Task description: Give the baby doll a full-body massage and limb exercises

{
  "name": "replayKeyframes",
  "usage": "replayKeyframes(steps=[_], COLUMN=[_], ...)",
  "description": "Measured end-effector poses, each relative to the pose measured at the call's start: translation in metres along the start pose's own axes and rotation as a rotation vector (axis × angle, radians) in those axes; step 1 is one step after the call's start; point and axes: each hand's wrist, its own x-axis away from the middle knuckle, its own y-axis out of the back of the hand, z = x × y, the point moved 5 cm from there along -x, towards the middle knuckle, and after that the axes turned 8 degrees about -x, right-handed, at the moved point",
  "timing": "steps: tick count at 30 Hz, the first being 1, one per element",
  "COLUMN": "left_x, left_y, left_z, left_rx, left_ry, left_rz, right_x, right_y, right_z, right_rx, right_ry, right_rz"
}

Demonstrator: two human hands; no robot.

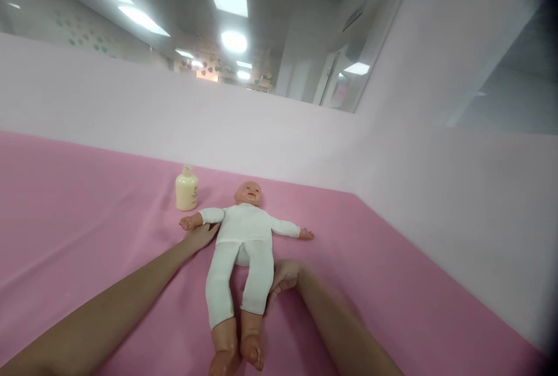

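Observation:
A baby doll (246, 225) in a white long-sleeved top and white trousers lies face up on a pink padded surface (143, 283), arms spread and bare feet toward me. My left hand (203, 237) is at the doll's side, below its outstretched arm on the left. Its visible fingers are stretched apart and touch the doll; the rest are hidden under the sleeve. Against the outer thigh of the doll's leg on the right is my right hand (285, 276), with fingers curled round the trouser leg and partly hidden beneath it.
A cream-coloured bottle (186, 190) with a label stands near the doll's arm on the left. Behind the pink surface rises a white wall (261, 138), with a large mirror or glass panel (279, 27) reflecting ceiling lights. Another white wall (457, 207) borders the right side.

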Motion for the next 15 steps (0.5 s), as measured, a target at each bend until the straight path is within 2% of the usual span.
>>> replayKeyframes(steps=[4, 8, 10, 13, 15], left_x=[0.012, 0.029, 0.04, 0.06, 0.075], left_y=[0.002, 0.012, 0.017, 0.014, 0.009], left_z=[-0.007, -0.018, -0.023, -0.031, -0.035], left_rx=[-0.027, -0.035, -0.079, -0.244, -0.314], left_ry=[-0.038, -0.13, -0.221, -0.314, -0.362], left_rz=[0.043, 0.043, 0.066, 0.204, 0.361], right_x=[0.024, 0.044, 0.049, 0.05, 0.046], right_y=[0.018, 0.031, 0.036, 0.043, 0.048], right_z=[0.007, 0.012, 0.015, 0.021, 0.025], right_rx=[-0.049, -0.152, -0.22, -0.31, -0.325], right_ry=[0.096, 0.157, 0.246, 0.47, 0.648], right_rz=[-0.339, -0.555, -0.674, -0.802, -0.856])
